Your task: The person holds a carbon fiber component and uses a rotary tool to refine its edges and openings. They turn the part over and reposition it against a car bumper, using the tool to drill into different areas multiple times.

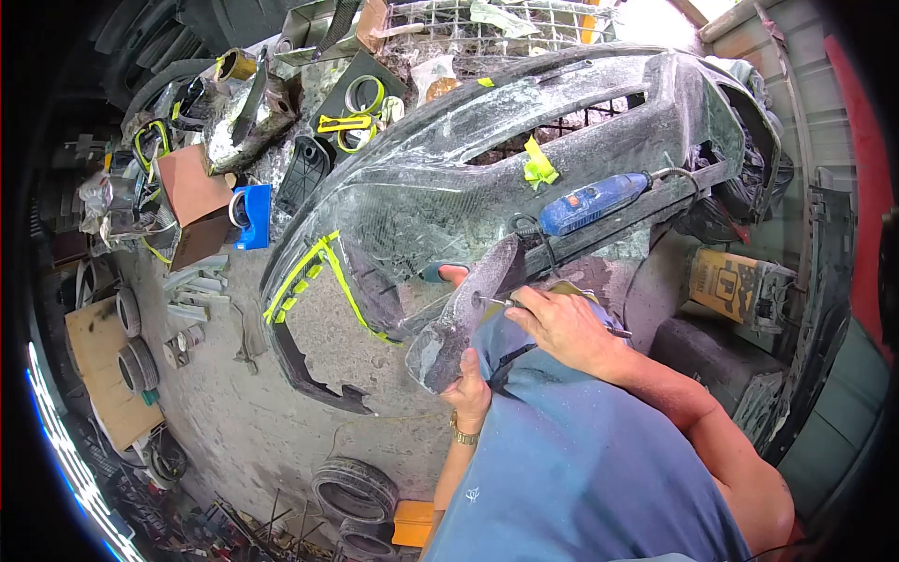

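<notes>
My left hand [468,386] grips the lower end of a curved, dusty grey plastic part [459,323], with the thumb on its near face. A fingertip also shows behind the part's upper edge. My right hand [567,323] is closed around a slim tool [506,303] with a thin metal tip, which points at a small dark hole in the part. Most of the tool's body is hidden by my fingers. Just beyond my hands lies a large dark car bumper [421,211], dusty and edged in places with yellow tape [339,272]. A blue rotary tool [595,203] rests on it.
A cable [635,272] runs down from near the blue tool. Tape rolls [363,95], a yellow cutter [344,123] and a cardboard box [195,192] sit at upper left. Tyres [354,489] lie on the floor. A printed carton [735,288] stands at right.
</notes>
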A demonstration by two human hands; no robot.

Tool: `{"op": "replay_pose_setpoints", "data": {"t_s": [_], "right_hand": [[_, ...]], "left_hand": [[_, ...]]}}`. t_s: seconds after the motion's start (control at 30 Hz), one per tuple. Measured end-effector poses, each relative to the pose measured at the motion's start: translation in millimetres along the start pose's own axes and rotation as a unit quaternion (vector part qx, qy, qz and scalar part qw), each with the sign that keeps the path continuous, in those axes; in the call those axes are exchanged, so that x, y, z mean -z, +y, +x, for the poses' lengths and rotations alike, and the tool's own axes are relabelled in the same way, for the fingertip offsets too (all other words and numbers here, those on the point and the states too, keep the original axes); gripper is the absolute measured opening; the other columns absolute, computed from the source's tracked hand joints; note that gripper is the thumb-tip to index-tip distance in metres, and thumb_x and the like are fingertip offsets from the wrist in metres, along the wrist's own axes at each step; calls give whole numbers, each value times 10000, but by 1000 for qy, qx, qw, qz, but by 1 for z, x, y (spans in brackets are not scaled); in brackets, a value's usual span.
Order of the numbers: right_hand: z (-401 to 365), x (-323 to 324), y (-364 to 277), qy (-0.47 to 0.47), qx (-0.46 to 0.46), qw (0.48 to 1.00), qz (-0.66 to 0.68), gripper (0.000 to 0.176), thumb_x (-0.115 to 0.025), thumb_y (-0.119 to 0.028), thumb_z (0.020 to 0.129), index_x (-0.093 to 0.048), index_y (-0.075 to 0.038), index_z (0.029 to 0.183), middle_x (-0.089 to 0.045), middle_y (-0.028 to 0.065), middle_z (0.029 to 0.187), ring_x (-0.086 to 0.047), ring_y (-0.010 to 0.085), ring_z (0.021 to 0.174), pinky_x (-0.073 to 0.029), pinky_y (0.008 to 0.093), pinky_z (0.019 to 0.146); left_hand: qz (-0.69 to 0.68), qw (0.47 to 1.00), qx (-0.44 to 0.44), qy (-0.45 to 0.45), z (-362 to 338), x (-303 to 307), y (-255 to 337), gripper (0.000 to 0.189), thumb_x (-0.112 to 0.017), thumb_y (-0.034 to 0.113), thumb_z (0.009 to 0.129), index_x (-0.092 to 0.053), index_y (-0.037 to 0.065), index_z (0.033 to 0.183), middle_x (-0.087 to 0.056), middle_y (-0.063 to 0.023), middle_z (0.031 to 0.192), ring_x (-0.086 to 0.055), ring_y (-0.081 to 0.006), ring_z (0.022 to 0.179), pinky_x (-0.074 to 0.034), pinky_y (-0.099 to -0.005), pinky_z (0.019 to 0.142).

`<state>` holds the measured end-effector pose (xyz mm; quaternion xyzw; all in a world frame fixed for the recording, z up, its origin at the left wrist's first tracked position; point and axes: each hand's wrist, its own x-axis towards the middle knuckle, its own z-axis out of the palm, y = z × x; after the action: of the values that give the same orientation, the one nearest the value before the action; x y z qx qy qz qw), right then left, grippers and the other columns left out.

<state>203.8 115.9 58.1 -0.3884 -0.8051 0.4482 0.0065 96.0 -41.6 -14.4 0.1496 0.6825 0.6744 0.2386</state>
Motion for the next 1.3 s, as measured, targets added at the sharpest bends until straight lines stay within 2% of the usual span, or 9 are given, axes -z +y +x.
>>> {"op": "replay_pose_setpoints", "data": {"t_s": [0.57, 0.73, 0.87, 1.03, 1.07, 1.17, 1.23, 1.27, 1.3], "right_hand": [[-3, 5, -8, -68, -7, 990, 119, 243, -506, -275, 995, -521, -34, 1018, -624, 242, 757, -613, 454, 755, -459, 547, 623], [4, 2, 4, 27, 32, 998, 43, 215, -569, -245, 961, -549, -31, 977, -620, 214, 756, -611, 427, 714, -445, 496, 597], [5, 3, 3, 26, 26, 999, 16, 219, -579, -255, 954, -559, -39, 985, -626, 210, 768, -621, 415, 717, -447, 499, 600], [8, 12, -2, -30, 32, 988, 151, 214, -583, -237, 956, -568, -32, 1019, -626, 212, 798, -628, 400, 725, -466, 452, 616], [13, 16, 0, -3, 5, 983, 181, 202, -570, -220, 965, -573, -40, 1059, -642, 219, 815, -631, 424, 795, -478, 451, 653], [32, 35, 17, 123, -25, 974, 187, 255, -640, -223, 930, -576, -6, 1047, -636, 182, 902, -651, 270, 815, -489, 366, 708], [45, 43, 27, 198, 0, 965, 171, 335, -693, -254, 894, -580, 10, 1067, -633, 149, 935, -627, 221, 882, -482, 345, 795], [51, 47, 29, 176, -63, 962, 199, 398, -721, -280, 869, -588, 16, 1099, -641, 139, 944, -623, 225, 938, -461, 343, 877], [58, 42, 36, 194, -38, 960, 199, 406, -718, -290, 872, -597, 11, 1115, -648, 128, 929, -621, 221, 942, -465, 343, 869]], "left_hand": [[-32, 999, -9, -3, 1, 0, -1, 426, -728, 65, 862, -546, -26, 1236, -598, -109, 1232, -554, -196, 1083, -425, -357, 982], [-23, 1000, -5, -5, 0, 2, -4, 449, -732, 70, 859, -535, -29, 1250, -594, -111, 1241, -553, -195, 1086, -426, -356, 981], [-18, 1000, -13, 2, 2, -4, 4, 412, -730, 142, 874, -563, -13, 1218, -609, -87, 1202, -558, -177, 1068, -419, -351, 975], [-18, 1000, 10, 5, 2, 5, -5, 493, -705, 134, 893, -491, -45, 1299, -558, -123, 1301, -529, -191, 1151, -401, -357, 1015], [-17, 1000, 7, 6, 6, 3, -1, 493, -705, 134, 893, -491, -45, 1299, -558, -123, 1301, -529, -191, 1151, -401, -357, 1015], [-28, 996, 47, 70, 24, -8, 25, 545, -664, 270, 937, -449, 0, 1358, -510, -115, 1367, -503, -208, 1208, -368, -397, 1064], [-179, 971, 145, 69, 34, -11, 42, 617, -606, 395, 955, -407, 15, 1398, -472, -115, 1410, -459, -236, 1280, -341, -428, 1099], [-194, 963, 172, 72, 38, -14, 49, 662, -557, 476, 953, -393, 30, 1413, -448, -103, 1440, -429, -252, 1320, -337, -439, 1113], [-193, 964, 167, 75, 40, -14, 52, 662, -557, 476, 953, -393, 30, 1413, -448, -103, 1440, -429, -252, 1320, -337, -439, 1113]]}}
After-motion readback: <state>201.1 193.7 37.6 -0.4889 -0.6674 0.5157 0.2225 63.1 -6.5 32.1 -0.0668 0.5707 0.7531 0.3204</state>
